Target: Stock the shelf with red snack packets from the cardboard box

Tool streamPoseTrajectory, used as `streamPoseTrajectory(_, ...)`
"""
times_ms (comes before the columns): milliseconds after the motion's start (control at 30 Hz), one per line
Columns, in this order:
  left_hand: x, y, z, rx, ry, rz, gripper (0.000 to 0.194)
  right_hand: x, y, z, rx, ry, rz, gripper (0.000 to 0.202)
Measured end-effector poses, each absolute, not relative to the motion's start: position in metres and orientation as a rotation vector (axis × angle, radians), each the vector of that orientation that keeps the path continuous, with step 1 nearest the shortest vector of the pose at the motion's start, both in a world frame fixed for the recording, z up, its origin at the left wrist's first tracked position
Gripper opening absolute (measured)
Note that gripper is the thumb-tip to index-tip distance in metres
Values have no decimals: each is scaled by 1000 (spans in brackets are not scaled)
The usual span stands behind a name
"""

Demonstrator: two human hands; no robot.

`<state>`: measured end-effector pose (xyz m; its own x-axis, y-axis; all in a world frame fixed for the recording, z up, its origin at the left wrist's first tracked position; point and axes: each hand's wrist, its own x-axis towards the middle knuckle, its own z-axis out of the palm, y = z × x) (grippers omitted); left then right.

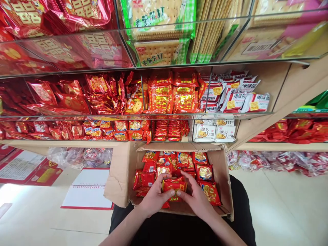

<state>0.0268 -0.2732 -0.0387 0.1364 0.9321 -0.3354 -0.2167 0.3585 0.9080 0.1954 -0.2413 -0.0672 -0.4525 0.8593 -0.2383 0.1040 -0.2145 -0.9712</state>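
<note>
Both my hands meet over an open cardboard box (116, 174) that rests at my lap. My left hand (157, 193) grips the left side of a small stack of red snack packets (174, 185), thumb on the near face. From the other side my right hand (193, 194) closes on the same packets, its thumb close to the left one. Beneath and around them in the box lie many loose red and gold packets (205, 172), some with blue print. The hands hide part of the box's contents.
Just beyond the box stands a shelf unit with clear dividers. Its bottom row holds stacked red packets (161, 130) and white cracker packets (225, 133). Large cracker packs (159, 51) fill the upper shelf. A white and red carton (84, 188) lies on the floor at left.
</note>
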Motion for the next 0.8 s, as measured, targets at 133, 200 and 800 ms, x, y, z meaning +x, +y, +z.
streamPoseTrajectory(133, 23, -279, -57, 968, 1241, 918, 45, 195, -252, -89, -1206, -1624, 1646, 57)
streamPoseTrajectory(200, 24, -281, -62, 998, 1258, 910, 49, 193, -257, -99, -1210, -1650, 1609, 65)
streamPoseTrajectory(800, 40, -257, -21, 1388, 1574, 1110, 44, 224, -240, -69, -1212, -911, 1679, 52)
